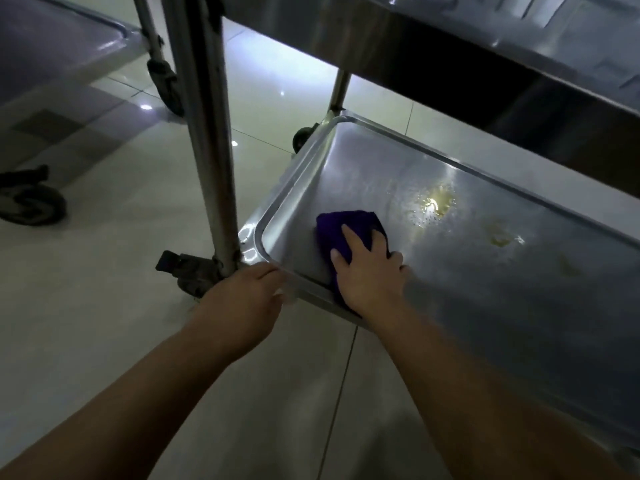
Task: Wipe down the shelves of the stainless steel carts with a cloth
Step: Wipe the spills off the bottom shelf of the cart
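Observation:
A purple cloth (341, 228) lies on the bottom shelf (363, 168) of a stainless steel cart, near its front left corner. My right hand (369, 271) presses flat on the cloth with its fingers spread. My left hand (247, 289) grips the shelf's front rim beside the cart's front left post (211, 140); its fingers are hidden under the rim. A yellowish greasy stain (434, 204) and smaller smears (500, 237) mark the shelf to the right of the cloth.
The cart's upper shelf (485, 39) overhangs the bottom one at top right. A braked caster (188, 270) sits below the post. A second cart (62, 46) with dark wheels (31, 202) stands at the left on the glossy tiled floor (121, 306).

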